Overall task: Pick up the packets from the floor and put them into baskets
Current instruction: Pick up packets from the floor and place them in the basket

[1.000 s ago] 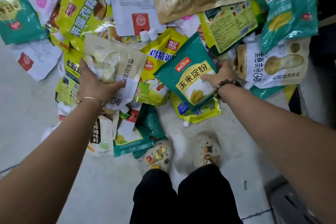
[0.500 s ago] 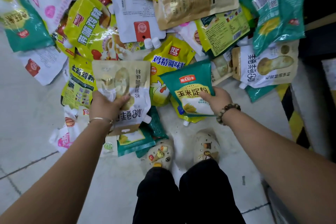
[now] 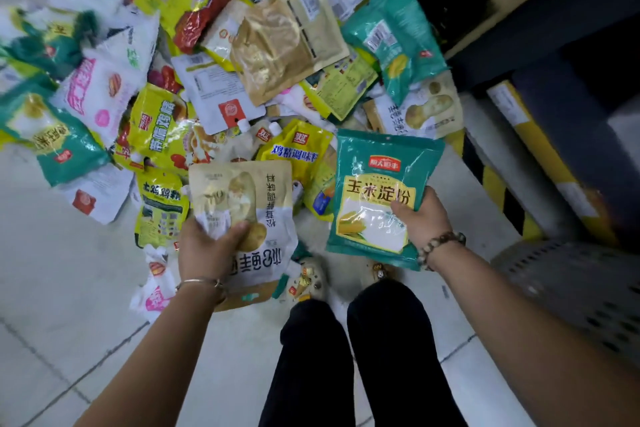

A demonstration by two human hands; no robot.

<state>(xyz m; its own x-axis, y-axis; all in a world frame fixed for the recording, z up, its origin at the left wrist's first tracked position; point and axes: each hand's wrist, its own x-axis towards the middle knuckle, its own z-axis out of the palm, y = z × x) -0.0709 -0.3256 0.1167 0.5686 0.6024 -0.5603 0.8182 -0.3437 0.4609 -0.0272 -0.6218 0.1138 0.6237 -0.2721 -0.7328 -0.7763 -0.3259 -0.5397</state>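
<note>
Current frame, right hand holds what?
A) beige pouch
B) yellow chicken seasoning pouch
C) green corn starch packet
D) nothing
C: the right hand grips the green corn starch packet with the thumb on its front near the lower right edge, while the beige pouch is in the left hand.

The green packet point(image 3: 377, 191) reads 玉米淀粉, the yellow packet point(image 3: 294, 151) 鸡精调味料, the cream pouch point(image 3: 242, 191) 松茸鲜调味料.

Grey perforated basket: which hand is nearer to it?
Right. The right hand, holding the green packet, is just left of the basket; the left hand, holding the beige packet, is farther left.
</note>
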